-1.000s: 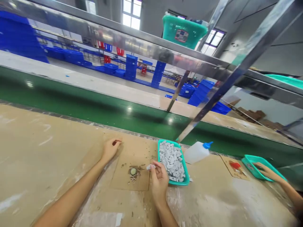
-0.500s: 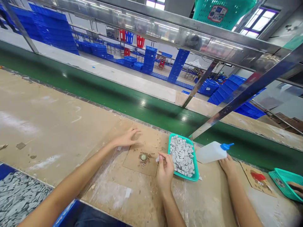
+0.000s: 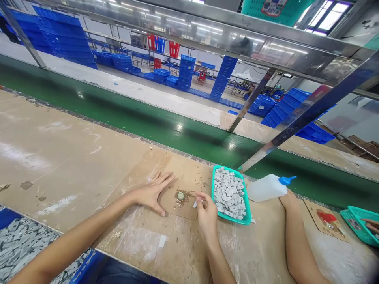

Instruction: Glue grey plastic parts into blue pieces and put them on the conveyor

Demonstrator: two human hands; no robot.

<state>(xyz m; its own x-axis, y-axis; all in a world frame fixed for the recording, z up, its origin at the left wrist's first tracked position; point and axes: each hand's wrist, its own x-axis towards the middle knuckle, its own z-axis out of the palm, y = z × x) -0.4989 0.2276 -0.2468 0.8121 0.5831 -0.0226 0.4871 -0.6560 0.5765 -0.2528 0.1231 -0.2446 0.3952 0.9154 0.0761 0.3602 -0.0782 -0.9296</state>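
Observation:
My left hand [image 3: 152, 193] is open, fingers spread, at the left edge of a piece of cardboard [image 3: 173, 209] on the table. On the cardboard lies a small round pale piece with a dark ornate rim [image 3: 180, 196], with brown stains around it. Just right of it, my right hand [image 3: 206, 211] pinches a small whitish piece [image 3: 195, 203] between thumb and fingers. Beside my right hand stands a green basket [image 3: 248, 215] full of small grey-white pieces [image 3: 228, 193].
A white bottle with a blue nozzle [image 3: 268, 188] lies tilted right of the basket, by another person's hand [image 3: 289, 199]. Farther right are a cardboard with a red patch [image 3: 321, 225] and another green basket [image 3: 355, 228]. A metal post [image 3: 266, 150] rises behind.
My left hand has turned and spread its fingers, coming down lower at the cardboard's left edge. My right hand still pinches the whitish piece. The view has shifted slightly.

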